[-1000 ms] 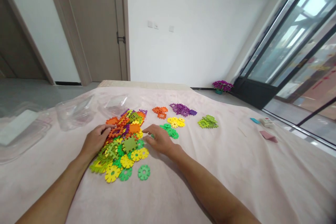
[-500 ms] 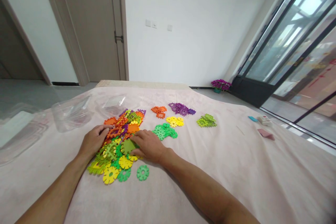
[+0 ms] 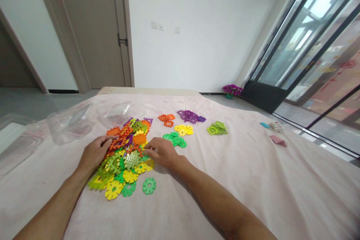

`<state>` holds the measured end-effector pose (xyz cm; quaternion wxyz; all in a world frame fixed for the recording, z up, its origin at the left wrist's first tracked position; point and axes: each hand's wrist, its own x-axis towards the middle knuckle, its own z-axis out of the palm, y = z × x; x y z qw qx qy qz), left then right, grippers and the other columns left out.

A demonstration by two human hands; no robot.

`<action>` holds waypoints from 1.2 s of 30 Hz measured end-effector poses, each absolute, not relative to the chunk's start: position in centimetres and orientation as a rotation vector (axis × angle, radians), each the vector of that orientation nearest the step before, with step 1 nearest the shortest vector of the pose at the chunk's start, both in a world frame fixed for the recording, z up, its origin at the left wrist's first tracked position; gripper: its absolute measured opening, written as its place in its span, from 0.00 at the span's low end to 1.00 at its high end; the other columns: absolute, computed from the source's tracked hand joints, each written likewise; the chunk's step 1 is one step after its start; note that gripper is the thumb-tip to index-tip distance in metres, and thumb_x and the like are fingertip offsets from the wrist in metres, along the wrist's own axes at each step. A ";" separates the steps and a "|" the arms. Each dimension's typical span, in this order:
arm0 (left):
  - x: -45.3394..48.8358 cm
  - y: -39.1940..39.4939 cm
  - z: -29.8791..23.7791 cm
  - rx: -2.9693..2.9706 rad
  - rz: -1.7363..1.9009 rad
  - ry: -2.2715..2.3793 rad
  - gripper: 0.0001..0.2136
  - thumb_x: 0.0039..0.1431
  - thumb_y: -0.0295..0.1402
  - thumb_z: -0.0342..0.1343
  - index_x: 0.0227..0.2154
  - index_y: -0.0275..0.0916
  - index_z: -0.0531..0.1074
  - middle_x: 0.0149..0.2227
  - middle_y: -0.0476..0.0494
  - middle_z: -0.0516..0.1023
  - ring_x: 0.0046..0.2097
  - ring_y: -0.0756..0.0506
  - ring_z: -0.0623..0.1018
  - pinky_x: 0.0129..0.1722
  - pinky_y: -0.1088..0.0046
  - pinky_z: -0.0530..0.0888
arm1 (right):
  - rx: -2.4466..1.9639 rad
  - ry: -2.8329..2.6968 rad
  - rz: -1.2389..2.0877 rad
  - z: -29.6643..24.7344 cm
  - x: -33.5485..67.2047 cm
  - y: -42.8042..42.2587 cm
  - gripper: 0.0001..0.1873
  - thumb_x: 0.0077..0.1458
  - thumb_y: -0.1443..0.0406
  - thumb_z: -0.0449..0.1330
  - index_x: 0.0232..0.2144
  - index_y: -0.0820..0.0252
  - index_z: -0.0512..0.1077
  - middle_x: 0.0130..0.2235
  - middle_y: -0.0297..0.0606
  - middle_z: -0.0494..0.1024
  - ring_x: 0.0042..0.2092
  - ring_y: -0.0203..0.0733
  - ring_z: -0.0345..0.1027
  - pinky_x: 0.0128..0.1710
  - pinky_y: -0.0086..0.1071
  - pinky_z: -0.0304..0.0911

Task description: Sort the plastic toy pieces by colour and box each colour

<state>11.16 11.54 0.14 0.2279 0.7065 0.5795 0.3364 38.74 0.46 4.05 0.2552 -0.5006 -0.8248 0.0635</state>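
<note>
Plastic pieces [image 3: 129,176] lie heaped between hands [image 3: 93,153] [image 3: 165,152] whose fingers [image 3: 106,140] point inward.

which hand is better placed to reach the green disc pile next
Probably the right hand: it's at the right edge of the mixed heap, near the green disc pile. The left hand is at the heap's left edge, farther off.

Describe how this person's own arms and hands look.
The left forearm and right forearm are bare, no sleeves in view. The left hand and right hand are ungloved; neither wrist shows a watch or bracelet.
</note>
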 end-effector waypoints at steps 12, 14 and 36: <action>11.1 11.6 0.0 1.966 0.932 1.597 0.21 0.59 0.46 0.48 0.45 0.42 0.80 0.50 0.44 0.81 0.51 0.39 0.78 0.56 0.64 0.70 | -1.230 -2.431 0.066 3.5 36.6 0.0 0.16 0.70 0.57 0.50 0.49 0.57 0.73 0.41 0.40 0.78 0.42 0.40 0.69 0.40 0.31 0.58; 11.1 11.6 0.0 1.964 0.934 1.592 0.21 0.59 0.46 0.48 0.45 0.42 0.80 0.51 0.44 0.81 0.52 0.39 0.78 0.56 0.64 0.70 | -1.300 -2.297 0.093 3.5 37.1 0.2 0.13 0.69 0.61 0.51 0.41 0.58 0.75 0.39 0.39 0.78 0.40 0.39 0.69 0.39 0.30 0.58; 10.5 12.4 -0.7 2.020 0.902 1.641 0.20 0.59 0.48 0.48 0.42 0.47 0.81 0.49 0.45 0.82 0.49 0.35 0.79 0.53 0.57 0.73 | -1.102 -0.068 0.469 3.9 55.8 3.9 0.07 0.54 0.65 0.57 0.37 0.57 0.66 0.28 0.30 0.76 0.24 0.31 0.70 0.23 0.22 0.66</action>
